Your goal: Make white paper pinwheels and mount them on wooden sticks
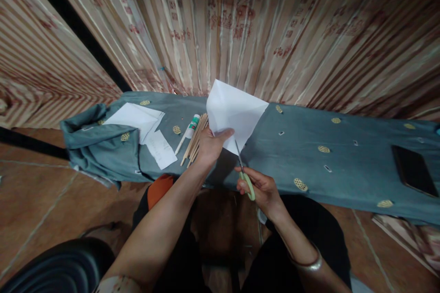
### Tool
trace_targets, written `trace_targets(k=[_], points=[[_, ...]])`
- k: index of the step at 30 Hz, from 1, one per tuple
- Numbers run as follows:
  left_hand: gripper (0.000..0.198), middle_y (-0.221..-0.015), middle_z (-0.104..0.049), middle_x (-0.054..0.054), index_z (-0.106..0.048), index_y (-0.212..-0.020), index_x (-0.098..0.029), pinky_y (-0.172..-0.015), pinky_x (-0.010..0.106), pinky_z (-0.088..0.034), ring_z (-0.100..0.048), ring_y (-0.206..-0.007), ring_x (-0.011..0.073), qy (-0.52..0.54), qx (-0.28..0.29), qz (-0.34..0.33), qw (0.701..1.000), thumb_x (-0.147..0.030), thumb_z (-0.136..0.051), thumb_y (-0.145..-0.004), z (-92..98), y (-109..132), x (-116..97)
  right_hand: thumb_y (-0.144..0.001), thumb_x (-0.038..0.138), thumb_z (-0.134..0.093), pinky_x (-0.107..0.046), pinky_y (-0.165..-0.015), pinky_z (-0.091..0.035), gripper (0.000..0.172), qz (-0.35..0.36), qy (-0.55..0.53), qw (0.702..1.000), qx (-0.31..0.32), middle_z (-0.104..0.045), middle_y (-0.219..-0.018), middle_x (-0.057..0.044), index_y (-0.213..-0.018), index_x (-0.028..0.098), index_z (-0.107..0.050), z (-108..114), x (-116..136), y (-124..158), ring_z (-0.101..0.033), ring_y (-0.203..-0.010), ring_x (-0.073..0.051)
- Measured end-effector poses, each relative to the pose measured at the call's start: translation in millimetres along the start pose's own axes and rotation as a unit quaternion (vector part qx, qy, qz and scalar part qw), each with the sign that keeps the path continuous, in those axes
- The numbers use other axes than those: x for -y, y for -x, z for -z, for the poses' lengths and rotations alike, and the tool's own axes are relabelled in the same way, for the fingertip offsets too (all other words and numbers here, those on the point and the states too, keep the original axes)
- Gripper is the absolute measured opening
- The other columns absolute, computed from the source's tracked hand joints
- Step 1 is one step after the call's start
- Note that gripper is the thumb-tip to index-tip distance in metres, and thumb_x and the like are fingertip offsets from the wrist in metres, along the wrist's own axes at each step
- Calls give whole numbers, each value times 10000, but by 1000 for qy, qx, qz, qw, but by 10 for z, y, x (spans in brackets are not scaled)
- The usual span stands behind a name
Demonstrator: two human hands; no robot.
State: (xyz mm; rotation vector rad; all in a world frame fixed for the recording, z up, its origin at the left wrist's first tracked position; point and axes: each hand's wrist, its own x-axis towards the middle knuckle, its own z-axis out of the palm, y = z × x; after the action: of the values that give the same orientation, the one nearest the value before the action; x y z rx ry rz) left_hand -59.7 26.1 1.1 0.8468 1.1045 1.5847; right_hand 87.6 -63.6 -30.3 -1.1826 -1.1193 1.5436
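My left hand (213, 143) grips a white sheet of paper (237, 107) by its lower edge, the thumb lying on top of it. The sheet is held up above the table at a slant. In my right hand (259, 185) is a pair of scissors (249, 187) with light green handles, my fingers around the loops. Their blades point up and meet the sheet's lower edge close to my left thumb. How far the blades are apart is hard to make out. Several thin wooden sticks (195, 139) lie just left of my left hand.
A glue stick (194, 124) and a pale thin rod (182, 141) lie beside the sticks. Further left are white papers (134, 116) and a small slip with faint writing (161, 150). A dark phone (414, 170) rests at the right on the blue-green cloth (305, 146). Behind hangs a patterned curtain (240, 23).
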Motion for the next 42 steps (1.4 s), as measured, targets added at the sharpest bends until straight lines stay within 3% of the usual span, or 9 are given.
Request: trace_targets(k=[6,13,25,30,36,42], points=[[194,-782,-728,36,-712,-771,-172,-671,312,-527,-658,-697,205,-17,-10,-5,1000,-236,-746,-591,17,3,-33,-639,416,-796,-253,-509,-464,448,2,2,1000,0,-648,-601,6,-1013,177,-740,20,-45,-5,-557,-517,-114],[239,-817,-737,62,-711,-797,-146,-758,333,-537,-676,-798,230,-24,23,-1,999,-250,-751,-586,7,56,-21,-647,431,-799,-250,-524,-457,467,10,1,1000,3,-646,-632,0,-1033,176,-737,43,-40,-12,-555,-564,-121],[222,-760,-713,54,-689,-764,-140,-725,311,-534,-660,-781,219,-19,17,2,1000,-254,-743,-581,12,76,-4,-609,401,-817,-249,-485,-456,422,-8,-9,1000,-15,-649,-599,13,-968,191,-751,18,-1,-15,-543,-495,-108],[296,-824,-728,50,-698,-869,-150,-728,297,-524,-660,-770,206,-26,-6,-4,1000,-222,-728,-583,18,87,-20,-585,410,-827,-251,-494,-465,440,-19,-15,1000,-19,-650,-591,11,-956,185,-755,16,26,-12,-539,-496,-107],[402,-797,-718,30,-691,-959,-149,-697,287,-511,-643,-711,184,-17,5,-2,1000,-206,-733,-563,6,126,-23,-595,441,-824,-259,-519,-475,469,-17,-18,1000,-12,-657,-612,1,-979,181,-751,37,-4,-22,-561,-528,-119],[495,-837,-729,52,-662,-1049,-141,-739,316,-523,-665,-767,212,-33,2,-9,999,-206,-733,-563,-7,169,-32,-609,438,-820,-257,-520,-468,472,-2,-3,1000,-16,-665,-626,-2,-993,174,-742,63,-17,-32,-569,-539,-119]])
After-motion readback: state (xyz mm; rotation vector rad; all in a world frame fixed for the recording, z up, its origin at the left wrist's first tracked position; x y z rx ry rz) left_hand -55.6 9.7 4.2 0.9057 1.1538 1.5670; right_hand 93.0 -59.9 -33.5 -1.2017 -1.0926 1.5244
